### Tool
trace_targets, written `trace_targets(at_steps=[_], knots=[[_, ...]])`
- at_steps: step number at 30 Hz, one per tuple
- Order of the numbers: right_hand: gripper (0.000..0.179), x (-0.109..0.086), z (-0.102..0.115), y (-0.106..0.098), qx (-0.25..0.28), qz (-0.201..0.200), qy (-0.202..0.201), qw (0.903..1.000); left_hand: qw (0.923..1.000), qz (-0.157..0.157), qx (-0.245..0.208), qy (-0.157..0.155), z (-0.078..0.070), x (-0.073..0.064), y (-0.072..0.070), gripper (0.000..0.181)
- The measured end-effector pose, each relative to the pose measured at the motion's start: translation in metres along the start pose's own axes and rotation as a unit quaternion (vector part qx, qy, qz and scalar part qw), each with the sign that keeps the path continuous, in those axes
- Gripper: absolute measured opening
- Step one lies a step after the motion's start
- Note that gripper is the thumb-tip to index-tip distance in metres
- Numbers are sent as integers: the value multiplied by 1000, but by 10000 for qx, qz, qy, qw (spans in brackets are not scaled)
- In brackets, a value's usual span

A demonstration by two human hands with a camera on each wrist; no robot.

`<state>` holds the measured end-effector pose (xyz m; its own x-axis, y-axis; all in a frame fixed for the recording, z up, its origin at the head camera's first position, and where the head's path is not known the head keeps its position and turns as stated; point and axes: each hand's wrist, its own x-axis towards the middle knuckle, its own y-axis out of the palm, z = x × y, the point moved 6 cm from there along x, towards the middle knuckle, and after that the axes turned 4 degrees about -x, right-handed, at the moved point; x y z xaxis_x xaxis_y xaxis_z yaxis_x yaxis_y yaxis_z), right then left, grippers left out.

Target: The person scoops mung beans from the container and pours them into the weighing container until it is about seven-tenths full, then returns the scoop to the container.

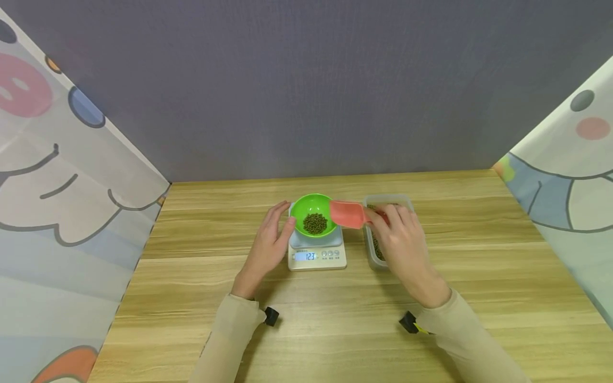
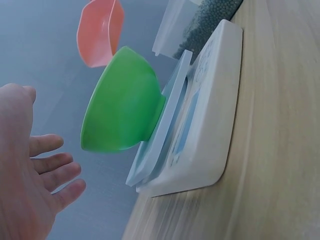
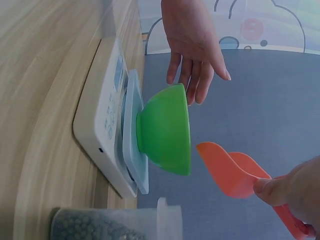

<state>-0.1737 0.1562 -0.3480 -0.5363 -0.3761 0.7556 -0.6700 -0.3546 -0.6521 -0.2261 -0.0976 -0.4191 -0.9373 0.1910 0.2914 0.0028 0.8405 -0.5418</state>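
Note:
A green bowl (image 1: 298,208) with a small heap of mung beans (image 1: 315,224) in it stands on a white kitchen scale (image 1: 293,264), whose display reads 123. My right hand (image 1: 401,236) grips the handle of a pink scoop (image 1: 347,214), its front lip above the bowl's right rim in the head view. In the right wrist view the scoop (image 3: 231,172) is held clear of the bowl (image 3: 167,131). My left hand (image 1: 268,242) is beside the bowl's left side, fingers extended and apart from it, as the left wrist view shows.
A clear plastic container (image 1: 375,263) of mung beans stands right of the scale, partly under my right hand. Behind the wooden table (image 1: 230,223) rises a grey panel (image 1: 316,96), with cartoon-printed walls (image 1: 62,223) at both sides.

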Motion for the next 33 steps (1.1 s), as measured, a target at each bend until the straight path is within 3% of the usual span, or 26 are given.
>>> trace_targets(at_steps=[15,25,29,33], knots=[[22,-21,-26,-10,301,-236,518,9979,9999,-6,65,-119,15,-11,-11,56],[19,-41,-48,-19,284,-256,711,9967,9996,39,129,-236,22,-17,-16,55],[27,-47,-55,-22,217,-256,762,9965,9996,30,105,-260,25,-19,-19,53],[20,-53,-61,-24,132,-166,821,9964,9997,-10,89,-249,27,-21,-21,52]])
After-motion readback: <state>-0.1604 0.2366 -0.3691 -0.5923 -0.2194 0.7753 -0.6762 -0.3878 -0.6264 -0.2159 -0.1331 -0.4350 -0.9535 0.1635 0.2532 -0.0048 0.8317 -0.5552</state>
